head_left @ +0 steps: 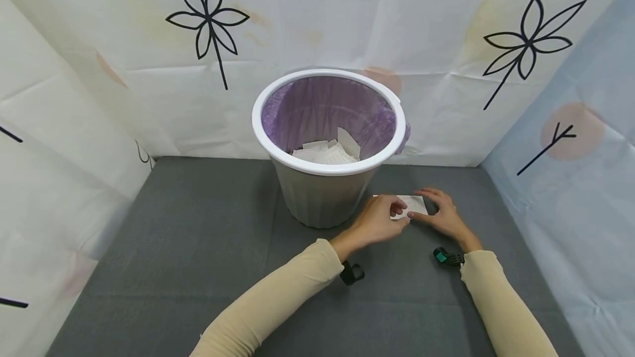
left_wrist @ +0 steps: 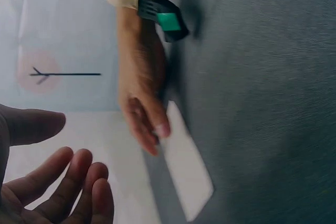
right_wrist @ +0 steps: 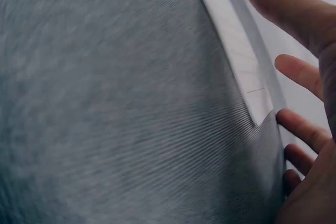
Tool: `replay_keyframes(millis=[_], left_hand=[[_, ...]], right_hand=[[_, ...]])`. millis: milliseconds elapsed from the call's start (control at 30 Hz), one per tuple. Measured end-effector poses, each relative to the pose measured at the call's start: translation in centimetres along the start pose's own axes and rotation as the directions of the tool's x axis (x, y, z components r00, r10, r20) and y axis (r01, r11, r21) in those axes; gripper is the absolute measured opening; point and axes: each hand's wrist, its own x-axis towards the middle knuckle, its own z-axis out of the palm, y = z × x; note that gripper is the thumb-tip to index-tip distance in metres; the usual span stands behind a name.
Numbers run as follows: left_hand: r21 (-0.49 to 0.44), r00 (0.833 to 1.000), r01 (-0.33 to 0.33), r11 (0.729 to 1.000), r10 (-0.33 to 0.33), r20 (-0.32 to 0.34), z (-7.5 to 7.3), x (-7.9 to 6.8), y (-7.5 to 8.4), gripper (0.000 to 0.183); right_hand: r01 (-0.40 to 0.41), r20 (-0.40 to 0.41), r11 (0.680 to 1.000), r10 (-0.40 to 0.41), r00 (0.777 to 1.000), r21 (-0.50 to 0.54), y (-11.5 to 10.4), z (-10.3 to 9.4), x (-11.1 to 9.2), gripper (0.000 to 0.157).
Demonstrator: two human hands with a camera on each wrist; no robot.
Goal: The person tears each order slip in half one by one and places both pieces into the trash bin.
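A white slip of paper (head_left: 414,203) lies on the grey table, right of the bin. Over its left end is my left hand (head_left: 378,219), fingers loosely bent; the left wrist view shows its thumb and fingertips (left_wrist: 79,157) apart with nothing between them. At the right end of the slip is my right hand (head_left: 446,217), thumb and fingers spread around that end. In the right wrist view the slip (right_wrist: 233,45) bears faint lines, and the right fingers (right_wrist: 300,74) are spread apart beside it.
A white bin (head_left: 322,191) with a purple liner (head_left: 322,98) stands at the back, several paper slips (head_left: 329,153) inside. Fabric walls with leaf drawings close off the back and sides. Black straps (head_left: 351,273) hang at both wrists.
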Motion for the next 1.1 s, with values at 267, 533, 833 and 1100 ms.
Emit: replay_keyframes(millis=[267,533,833,1100], left_hand=[[-0.065,0.997,0.065,0.996,-0.067,-0.039,2.5,0.6,-3.2,0.037],[-0.024,0.995,0.097,0.995,-0.098,-0.030,3.9,2.0,-4.7,0.055],[0.089,0.995,0.101,0.991,-0.100,-0.021,5.3,3.6,-6.4,0.065],[0.275,0.990,0.136,0.952,-0.139,-0.007,5.9,4.3,-7.2,0.066]], right_hand=[[-0.031,-0.027,0.996,0.029,0.999,-0.089,0.1,0.5,-0.2,0.069],[-0.049,-0.068,0.982,0.037,0.997,-0.185,0.2,1.5,-0.2,0.072],[-0.050,-0.074,0.984,0.038,0.997,-0.169,0.2,1.7,-0.2,0.072],[-0.073,-0.035,0.987,0.069,0.997,-0.141,0.0,1.2,-0.1,0.071]])
